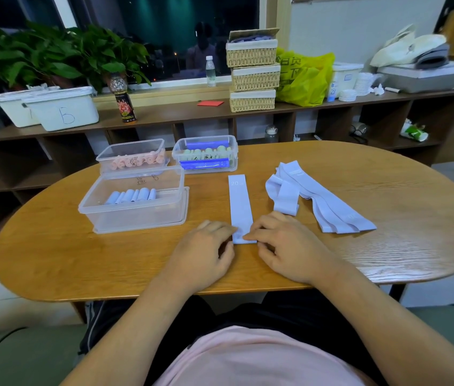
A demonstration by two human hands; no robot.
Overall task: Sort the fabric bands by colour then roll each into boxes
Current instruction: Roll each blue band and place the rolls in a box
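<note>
The flat band [240,201] lies stretched on the tabletop [387,246] with its long axis running straight away from the person. Its printed end points to the far side and its near end sits under both hands. The left hand [209,246] is at the near-left corner and the right hand [287,246] at the near-right corner, so both are equally close and the whole length of the band lies ahead of them. Each grip is narrow: the fingertips curl down and pinch the near edge, and the right forefinger lies across the end. Whether a first turn is already folded over is hidden beneath the fingers.

As I judge it, the step in hand is the start of a roll, and it turns on that one relation. The roll must travel forward along the long axis, with the two hands level so the coil does not skew. The clear box of blue rolls [136,215] stands near on the left, closer to the left hand, which looks the natural one to carry the finished roll across. A loose pile of bands [331,207] of the same pale colour lies to the right of the flat band, just beyond the right hand and apart from it
</note>
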